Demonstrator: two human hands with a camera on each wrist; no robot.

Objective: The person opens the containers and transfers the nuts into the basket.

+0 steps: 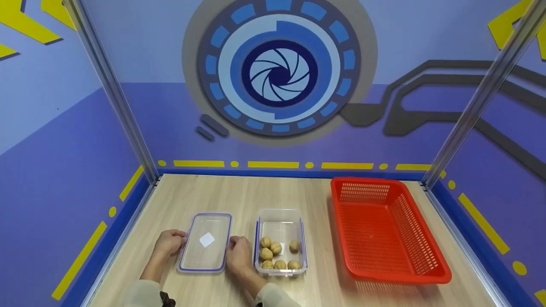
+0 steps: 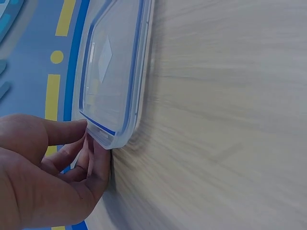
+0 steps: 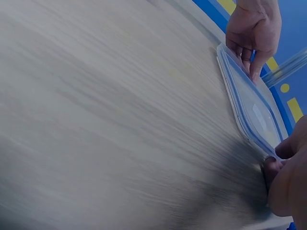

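A clear plastic lid (image 1: 207, 260) with a blue seal and a white diamond-shaped label lies flat, close over the table. My left hand (image 1: 169, 243) pinches its left edge, thumb on top and fingers beneath, as the left wrist view shows of the lid (image 2: 112, 96). On the opposite edge my right hand (image 1: 239, 255) pinches it between thumb and fingers; in the right wrist view this hand (image 3: 290, 172) is partly cut off. Just right of my right hand stands a clear plastic box (image 1: 279, 215), uncovered, with several walnuts (image 1: 266, 254) in its near half.
A red plastic basket (image 1: 347, 251) with slotted walls stands on the right side of the wooden table (image 1: 318, 238). Metal posts (image 1: 128, 111) rise at the back corners, and printed blue panels (image 1: 140, 128) enclose the back and sides.
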